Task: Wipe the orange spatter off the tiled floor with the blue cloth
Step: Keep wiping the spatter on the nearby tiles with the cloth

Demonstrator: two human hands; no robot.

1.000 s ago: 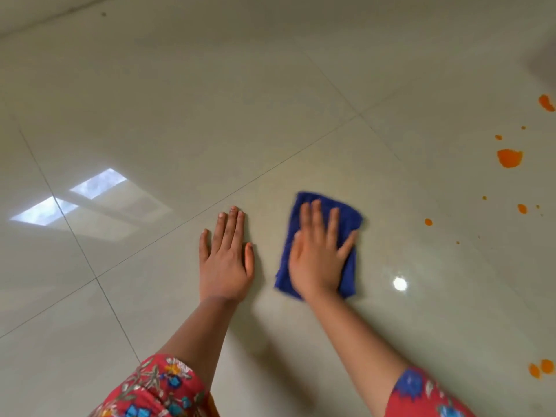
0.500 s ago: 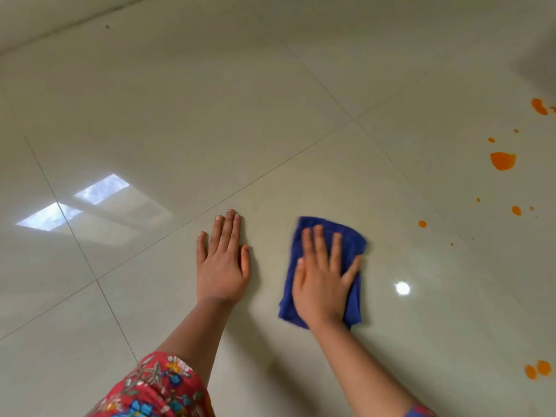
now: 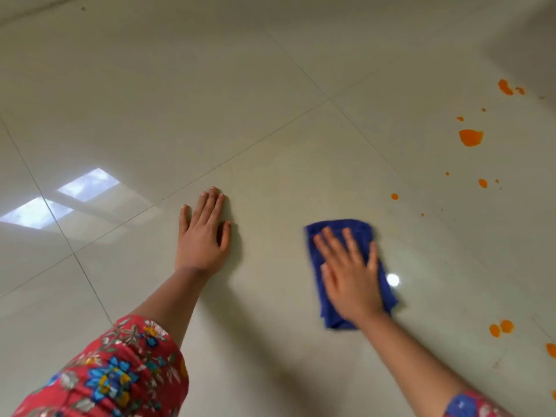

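A folded blue cloth (image 3: 359, 233) lies flat on the glossy beige tiled floor (image 3: 270, 85). My right hand (image 3: 350, 275) presses on it with straight, spread fingers. My left hand (image 3: 203, 236) rests palm-down on the bare tile to the left, fingers straight. Orange spatter sits to the right of the cloth: a large blob (image 3: 470, 137), small drops (image 3: 394, 196) nearer the cloth, a smear (image 3: 505, 87) farther back, and a pair of drops (image 3: 501, 328) at the near right.
Dark grout lines (image 3: 328, 99) cross the floor. A window reflection (image 3: 87, 185) shines at the left and a small light glare (image 3: 392, 279) sits beside the cloth. A shadowed area (image 3: 529, 34) lies at the far right corner.
My right hand has slid the blue cloth to the right, away from my left hand and closer to the orange drops. The left hand stays planted on the tile.
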